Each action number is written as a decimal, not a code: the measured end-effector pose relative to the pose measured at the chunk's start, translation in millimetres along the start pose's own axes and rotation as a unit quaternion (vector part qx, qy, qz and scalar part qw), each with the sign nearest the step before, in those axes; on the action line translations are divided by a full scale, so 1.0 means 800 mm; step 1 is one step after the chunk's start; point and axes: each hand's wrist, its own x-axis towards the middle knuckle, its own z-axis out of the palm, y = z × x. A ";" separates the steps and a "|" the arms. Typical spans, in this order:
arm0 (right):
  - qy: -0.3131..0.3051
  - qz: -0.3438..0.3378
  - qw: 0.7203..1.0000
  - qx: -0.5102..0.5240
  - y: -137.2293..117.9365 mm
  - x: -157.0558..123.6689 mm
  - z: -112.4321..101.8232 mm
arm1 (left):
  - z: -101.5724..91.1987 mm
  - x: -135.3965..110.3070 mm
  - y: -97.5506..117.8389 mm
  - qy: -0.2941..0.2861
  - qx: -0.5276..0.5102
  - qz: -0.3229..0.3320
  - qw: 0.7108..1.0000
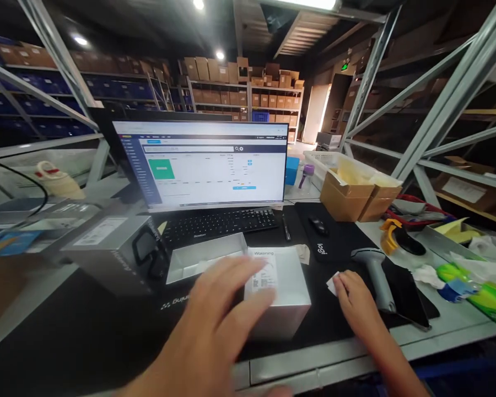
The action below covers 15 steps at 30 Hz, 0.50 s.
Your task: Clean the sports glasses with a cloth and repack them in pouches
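Note:
My left hand (pixel 227 300) is blurred by motion, its fingers stretched out over a white box (pixel 283 286) with a printed label on its lid. Whether the fingers touch the box I cannot tell. Behind it lies an open white box tray (pixel 198 259). My right hand (pixel 353 300) rests on the black desk mat (pixel 107 331), fingers curled around a small white slip (pixel 331 283). A grey handheld barcode scanner (pixel 376 275) lies just right of that hand.
A monitor (pixel 202 162), black keyboard (pixel 219 223) and mouse (pixel 318 225) stand behind the boxes. A grey device box (pixel 111 251) sits at left. Cardboard boxes (pixel 357 196), a tape dispenser (pixel 397 237) and green packets (pixel 483 292) lie at right. Metal shelving surrounds the desk.

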 end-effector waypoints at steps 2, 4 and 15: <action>-0.023 -0.006 0.999 0.038 -0.004 -0.008 0.017 | 0.007 0.045 -0.005 -0.110 0.028 0.039 0.993; -0.053 -0.011 0.995 0.079 -0.009 -0.018 0.024 | 0.019 0.077 -0.012 -0.183 0.025 0.024 0.982; -0.016 -0.019 0.993 0.112 -0.005 0.040 0.000 | 0.006 -0.024 0.001 -0.150 0.111 -0.002 0.982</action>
